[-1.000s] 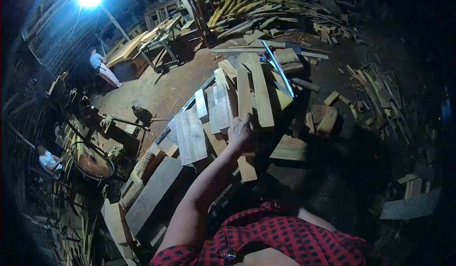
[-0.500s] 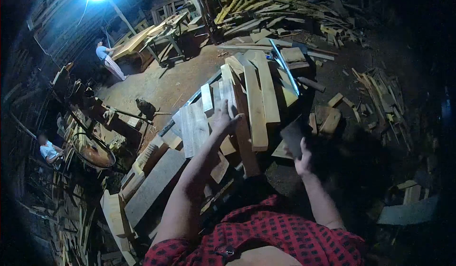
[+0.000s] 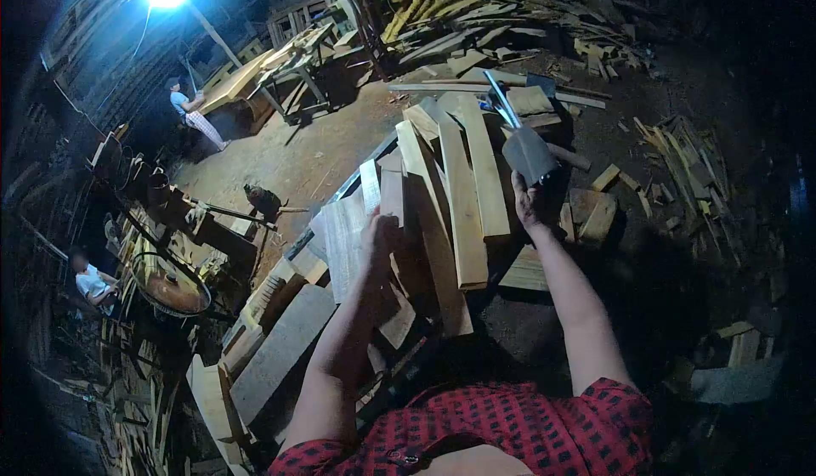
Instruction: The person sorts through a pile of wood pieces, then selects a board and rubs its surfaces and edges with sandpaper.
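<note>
My left hand is closed at the lower end of a narrow grey-brown wooden block, amid the pile of cut wood. Beside that block lie a short pale block and a wide grey-white board. My right hand grips a dark, flat block from below, raised over the pile's right side. Long pale boards lie between my hands. Behind the dark block, a shiny metal bar slants across the pile.
A tilted grey plank lies at the lower left. Further off are a person by a long table, another person at the left, a round metal pan, and scrap wood at the back.
My right hand has moved up and slightly left with the dark block. My left hand has moved down and left, its spread fingers now closed, and the narrow block has shifted with it.
</note>
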